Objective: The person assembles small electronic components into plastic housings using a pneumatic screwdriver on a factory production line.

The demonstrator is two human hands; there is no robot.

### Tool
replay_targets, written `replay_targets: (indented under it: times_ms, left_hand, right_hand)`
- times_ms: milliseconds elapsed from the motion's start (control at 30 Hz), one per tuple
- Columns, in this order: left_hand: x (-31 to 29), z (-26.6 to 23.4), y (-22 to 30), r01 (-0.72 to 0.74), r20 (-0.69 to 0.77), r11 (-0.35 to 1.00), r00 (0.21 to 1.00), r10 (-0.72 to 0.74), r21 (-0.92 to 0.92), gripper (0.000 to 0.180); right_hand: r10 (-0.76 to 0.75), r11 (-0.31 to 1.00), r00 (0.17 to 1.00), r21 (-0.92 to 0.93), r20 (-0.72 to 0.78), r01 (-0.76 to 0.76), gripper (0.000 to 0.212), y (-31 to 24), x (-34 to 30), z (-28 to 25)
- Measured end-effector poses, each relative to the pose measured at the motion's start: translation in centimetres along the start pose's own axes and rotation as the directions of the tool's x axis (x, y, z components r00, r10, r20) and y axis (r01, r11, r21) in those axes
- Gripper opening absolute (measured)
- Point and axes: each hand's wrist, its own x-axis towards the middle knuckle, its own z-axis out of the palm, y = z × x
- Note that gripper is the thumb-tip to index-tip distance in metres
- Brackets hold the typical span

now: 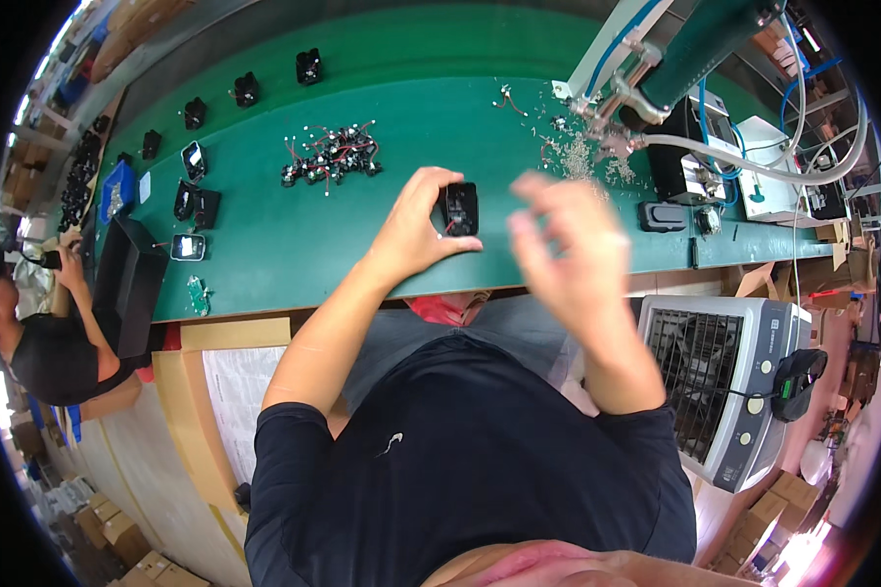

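Observation:
My left hand [423,225] rests on the green worktop, its thumb and fingers around the left side of a small black plastic housing [461,209]. The housing is open at the top, and a bit of red wire shows inside it near the thumb. To its right, apart from it, my right hand [579,243] hovers over the worktop. Motion smears its fingers, so I cannot make out whether anything is between them. Beyond my left hand lies a heap of small parts with red and black wires [333,157].
Tiny pale pieces [576,157] are scattered below a green pneumatic machine [690,59] at the right. Several black housings [246,90] stand along the back left. A black case [663,217] lies at the right. A co-worker [64,352] sits at the left. An air cooler [705,377] stands at front right.

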Motion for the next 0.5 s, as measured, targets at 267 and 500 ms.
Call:
replay_targets:
  times_ms: [267, 500]
  left_hand:
    - [0.0, -0.2, 0.5, 0.009, -0.051, 0.984, 0.999, 0.000, 0.180, 0.065]
    - [-0.4, 0.1, 0.5, 0.010, -0.083, 0.976, 0.996, 0.008, 0.218, 0.049]
  right_hand:
    - [0.429, 0.769, 0.840, 0.622, -0.332, -0.147, 0.048, 2.2, 16.4, -5.1]
    - [0.439, 0.598, 0.844, 0.801, -0.308, -0.018, 0.066, -0.1, 12.7, 0.0]
